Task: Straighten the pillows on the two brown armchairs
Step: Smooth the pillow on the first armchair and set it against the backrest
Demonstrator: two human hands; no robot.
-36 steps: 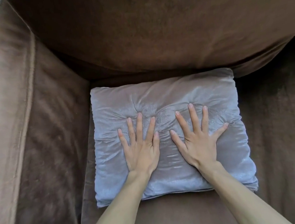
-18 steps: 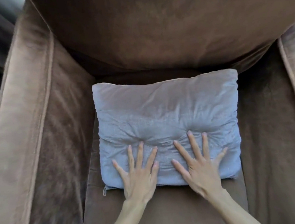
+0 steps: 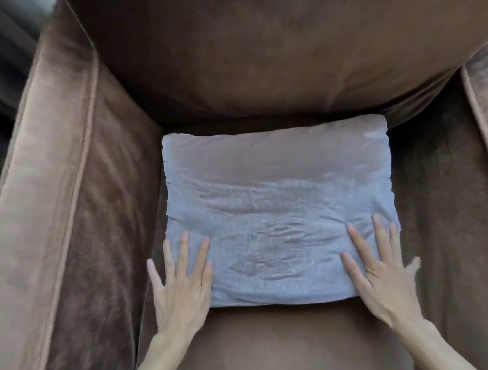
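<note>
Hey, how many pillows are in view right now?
1: the grey pillow lies flat on the armchair seat, against the backrest. The second armchair is out of view.

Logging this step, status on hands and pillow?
Left hand and right hand open, flat on the pillow's near corners. Grey pillow lying square on armchair seat. Nothing in the way.

Grey pillow [image 3: 282,211], wrinkled, lying flat and square on brown armchair [image 3: 251,47] seat, far edge touching the backrest.
</note>
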